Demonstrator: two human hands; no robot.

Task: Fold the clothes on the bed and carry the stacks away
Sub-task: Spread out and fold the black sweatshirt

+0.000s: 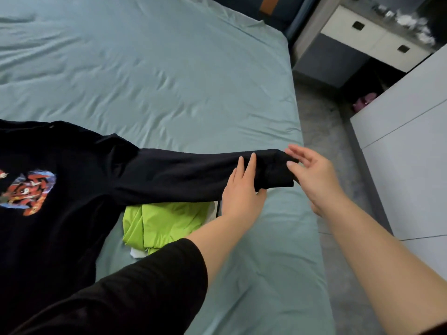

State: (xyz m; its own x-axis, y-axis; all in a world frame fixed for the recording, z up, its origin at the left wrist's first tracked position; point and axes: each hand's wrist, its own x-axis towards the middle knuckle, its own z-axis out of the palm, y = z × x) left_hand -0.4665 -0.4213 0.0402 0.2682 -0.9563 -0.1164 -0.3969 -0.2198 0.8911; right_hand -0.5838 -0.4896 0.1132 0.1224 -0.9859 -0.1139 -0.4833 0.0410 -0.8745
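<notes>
**Black sleeve stretched across the bed**

A black sweatshirt with a printed graphic lay on the teal bed, its sleeve drawn out to the right. The left hand pinched the sleeve near the cuff, fingers on top and thumb beneath. The right hand touched the cuff end, fingers spread wide. A folded green garment lay under the sleeve.

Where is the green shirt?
The green shirt lies on the bed in the lower middle of the head view, partly under the black shirt's sleeve and just left of the left hand.
</notes>
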